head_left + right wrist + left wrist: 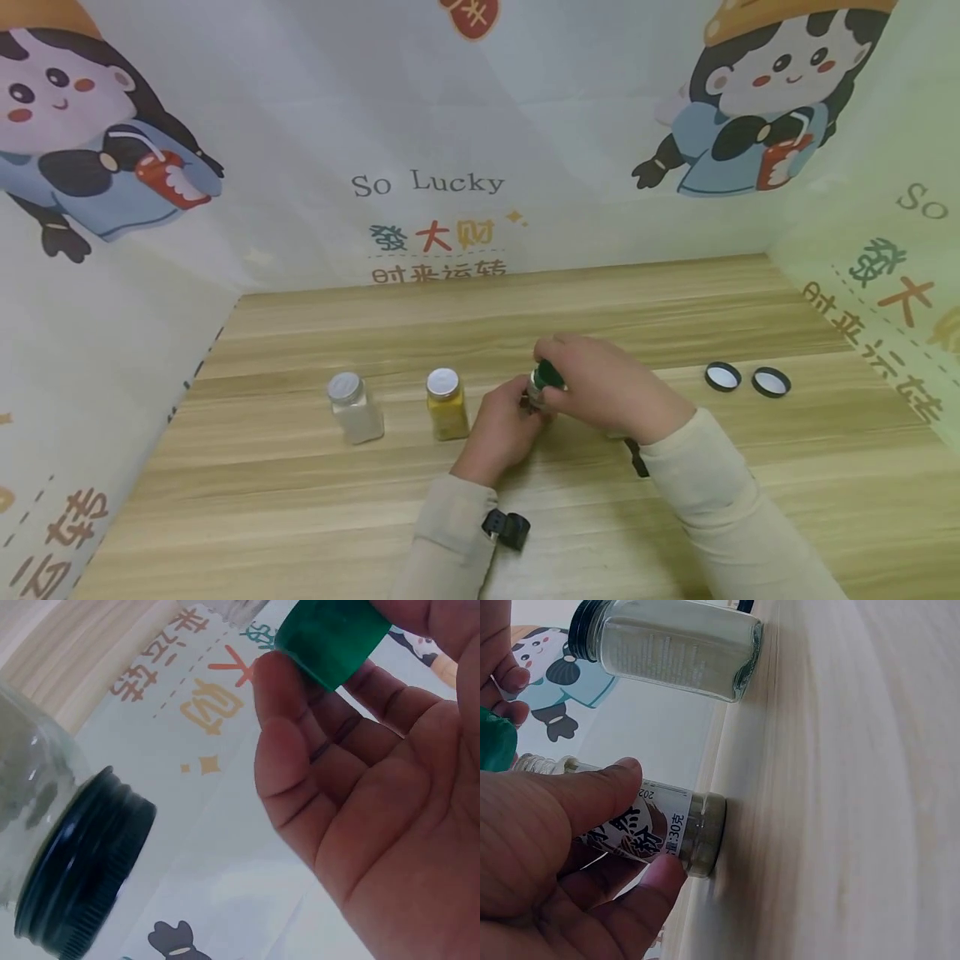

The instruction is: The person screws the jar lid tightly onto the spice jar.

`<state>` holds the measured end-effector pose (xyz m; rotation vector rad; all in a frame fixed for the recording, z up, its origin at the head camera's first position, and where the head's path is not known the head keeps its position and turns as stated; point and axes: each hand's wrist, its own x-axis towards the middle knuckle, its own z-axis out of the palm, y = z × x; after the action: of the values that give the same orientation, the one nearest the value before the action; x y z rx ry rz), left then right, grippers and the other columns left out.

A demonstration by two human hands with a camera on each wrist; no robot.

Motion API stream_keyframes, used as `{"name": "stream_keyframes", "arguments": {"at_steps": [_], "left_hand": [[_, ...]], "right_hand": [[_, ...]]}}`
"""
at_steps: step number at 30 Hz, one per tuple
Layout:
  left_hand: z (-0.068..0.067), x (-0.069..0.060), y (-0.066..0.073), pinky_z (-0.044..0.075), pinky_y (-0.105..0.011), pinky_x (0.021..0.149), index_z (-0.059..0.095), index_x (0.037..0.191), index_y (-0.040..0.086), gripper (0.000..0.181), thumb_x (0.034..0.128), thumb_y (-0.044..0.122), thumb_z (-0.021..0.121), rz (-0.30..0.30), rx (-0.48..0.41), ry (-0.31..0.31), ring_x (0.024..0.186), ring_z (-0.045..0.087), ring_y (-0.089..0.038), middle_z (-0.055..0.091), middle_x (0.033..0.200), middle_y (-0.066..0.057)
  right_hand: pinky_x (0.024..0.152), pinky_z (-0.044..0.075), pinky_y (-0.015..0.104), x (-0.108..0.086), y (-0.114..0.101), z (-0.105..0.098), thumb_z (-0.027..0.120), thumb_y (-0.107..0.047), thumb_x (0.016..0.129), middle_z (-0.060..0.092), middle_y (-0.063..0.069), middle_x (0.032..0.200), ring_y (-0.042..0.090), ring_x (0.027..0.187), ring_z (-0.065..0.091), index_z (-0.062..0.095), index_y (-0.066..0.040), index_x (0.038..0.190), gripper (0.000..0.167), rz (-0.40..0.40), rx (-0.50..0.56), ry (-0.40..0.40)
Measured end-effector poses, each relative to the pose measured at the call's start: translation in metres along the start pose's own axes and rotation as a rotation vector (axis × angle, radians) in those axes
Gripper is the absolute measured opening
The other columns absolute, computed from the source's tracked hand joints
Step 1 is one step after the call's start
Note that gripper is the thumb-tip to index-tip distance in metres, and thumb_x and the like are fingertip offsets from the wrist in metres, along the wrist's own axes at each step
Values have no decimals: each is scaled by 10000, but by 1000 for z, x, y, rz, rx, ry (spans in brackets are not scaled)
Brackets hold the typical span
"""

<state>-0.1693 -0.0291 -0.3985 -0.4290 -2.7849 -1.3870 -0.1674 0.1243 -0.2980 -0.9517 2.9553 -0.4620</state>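
My left hand (pixel 501 429) grips a small clear spice bottle (pixel 705 825) with a white printed label, its base at the wooden tabletop. The thumb and fingers wrap around the label. Screw threads show at the bottle's neck (pixel 540 763). Above it, my right hand (pixel 611 383) pinches a green cap (pixel 330 641) between thumb and fingers, at the mouth end of the bottle. Whether the cap touches the neck I cannot tell. Close by stands a larger glass jar (pixel 675 649) with a black ribbed lid (pixel 86 862); in the head view the right hand and arm mostly hide it.
Left of my hands stand a jar of yellow contents (pixel 447 414) and a jar of whitish contents (pixel 358 417), both with pale silvery tops. Two black lids (pixel 722 377) with white insides lie at the right. A printed cloth (pixel 570 208) walls the table's back and sides.
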Motion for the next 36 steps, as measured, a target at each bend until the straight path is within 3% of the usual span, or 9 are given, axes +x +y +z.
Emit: {"name": "stream_keyframes", "arguments": {"at_steps": [10, 23, 30, 36], "left_hand": [[1, 0, 1, 525, -377, 843, 663, 1056, 94, 144, 922, 128, 705, -4, 13, -21, 918, 632, -186, 685, 1001, -34], [-2, 0, 1, 524, -373, 833, 665, 1061, 111, 139, 934, 161, 696, -28, 2, -30, 912, 625, -174, 685, 1011, -27], [-2, -1, 1, 532, -407, 848, 646, 1057, 73, 156, 920, 123, 701, -15, 10, -33, 949, 646, -221, 689, 1043, -77], [-2, -1, 1, 526, -422, 876, 646, 1055, 80, 156, 914, 109, 706, 13, 13, -21, 985, 649, -239, 692, 1051, -80]], "right_hand": [[708, 508, 325, -1, -3, 0, 674, -55, 866, 583, 69, 1094, 173, 814, 555, 639, -68, 1196, 331, -62, 72, 31], [653, 468, 303, 1, 0, 6, 670, -56, 857, 543, 44, 996, 169, 756, 511, 560, -49, 1117, 282, -66, 131, 86], [795, 520, 379, -1, 0, 8, 679, -82, 875, 617, 91, 1135, 204, 922, 582, 608, -33, 1210, 346, -110, 105, 174], [756, 482, 352, 0, 1, 10, 701, -69, 852, 574, -4, 940, 179, 852, 522, 617, -79, 1033, 200, -123, 115, 193]]}}
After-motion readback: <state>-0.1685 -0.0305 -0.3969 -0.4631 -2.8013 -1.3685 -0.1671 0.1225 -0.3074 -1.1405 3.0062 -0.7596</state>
